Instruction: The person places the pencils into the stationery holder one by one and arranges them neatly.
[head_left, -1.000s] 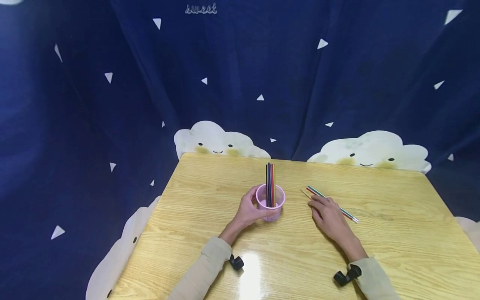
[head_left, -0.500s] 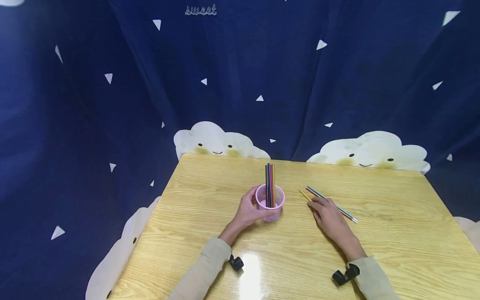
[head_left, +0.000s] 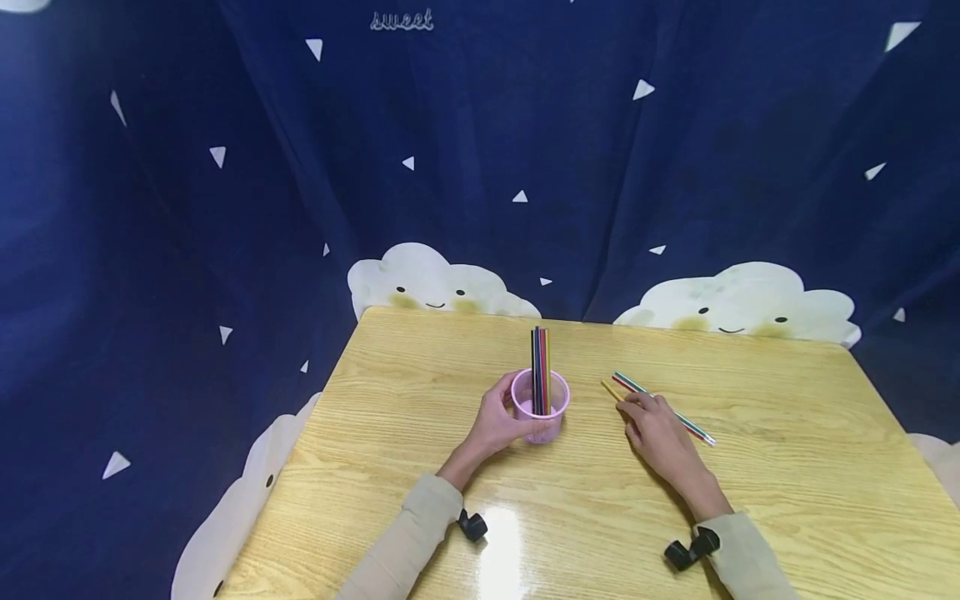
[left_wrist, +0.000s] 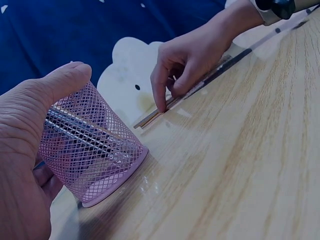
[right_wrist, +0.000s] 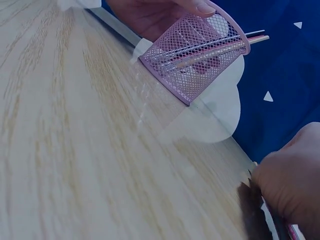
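Observation:
My left hand grips a pink mesh pen cup by its side, thumb in front and fingers round the back. Several pencils stand in the cup, with black, blue, red and yellow ones showing above the rim. To the right of the cup, my right hand pinches a yellow pencil low over the table; most of the pencil is hidden under the hand. Partly beneath that hand lie a green pencil and a red pencil, side by side on the tabletop.
The wooden table has its far edge against a dark blue curtain printed with clouds and white triangles. Black wrist cameras sit at both cuffs, the left camera and the right camera.
The tip of the yellow pencil has shifted slightly beside my right fingers, and more of its yellow side shows than a second ago. My left hand and the cup stay in place.

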